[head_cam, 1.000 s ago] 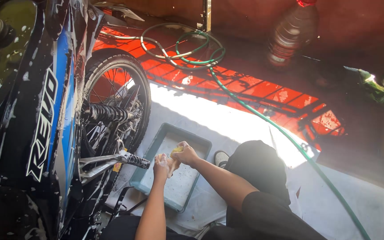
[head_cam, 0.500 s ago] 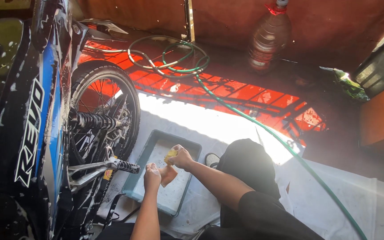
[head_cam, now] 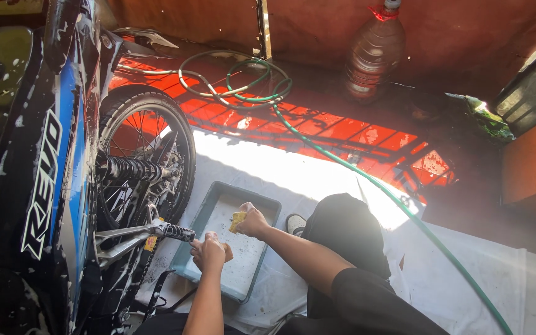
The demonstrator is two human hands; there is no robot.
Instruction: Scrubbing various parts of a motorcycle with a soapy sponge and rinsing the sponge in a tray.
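Note:
My right hand (head_cam: 254, 222) is closed around a yellow sponge (head_cam: 237, 220) and holds it over a rectangular grey tray (head_cam: 205, 214) of soapy water on the floor. My left hand (head_cam: 209, 252) is in a loose fist just above the tray's near left edge, with nothing visible in it. Right beside the left hand is the knurled footpeg (head_cam: 175, 232) of a soapy blue and black motorcycle (head_cam: 51, 174). Its spoked rear wheel (head_cam: 144, 149) stands just left of the tray.
A green hose (head_cam: 367, 180) runs from a coil (head_cam: 243, 80) at the back across the wet floor to the lower right. A large plastic bottle (head_cam: 372, 53) stands by the back wall. My knee in black trousers (head_cam: 348, 236) is right of the tray.
Both hands have come down from in front of the wheel toward the tray. The right hand with the sponge now sits over the soapy water, and the view has tilted downward.

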